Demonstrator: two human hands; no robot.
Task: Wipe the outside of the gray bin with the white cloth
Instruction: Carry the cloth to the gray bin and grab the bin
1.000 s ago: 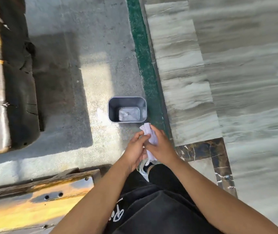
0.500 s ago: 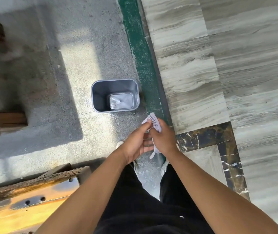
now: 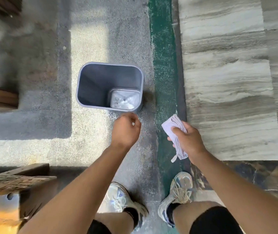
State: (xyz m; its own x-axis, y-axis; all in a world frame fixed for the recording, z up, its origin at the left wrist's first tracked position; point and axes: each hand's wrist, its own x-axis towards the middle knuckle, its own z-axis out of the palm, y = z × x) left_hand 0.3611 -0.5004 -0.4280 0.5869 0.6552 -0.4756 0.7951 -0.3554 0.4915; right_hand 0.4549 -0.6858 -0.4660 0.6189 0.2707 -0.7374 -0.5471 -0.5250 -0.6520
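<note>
Speckled grey concrete floor (image 3: 101, 149), green painted stripe (image 3: 164, 65) at 1 o'clock. Open-topped rectangular gray plastic bin (image 3: 91, 85) upright at centre, 11 o'clock of left hand (image 3: 126, 130). Left hand: empty, fingers loosely curled, near bin's front rim. Right hand (image 3: 188, 139), 4 o'clock of bin: clenched around folded white cloth (image 3: 173, 127).

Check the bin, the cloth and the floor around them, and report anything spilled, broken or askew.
Nothing stands out. The gray bin stands upright on the concrete floor, with only pale marks on its bottom. The white cloth is bunched in the right hand; the left hand is empty near the rim.
</note>
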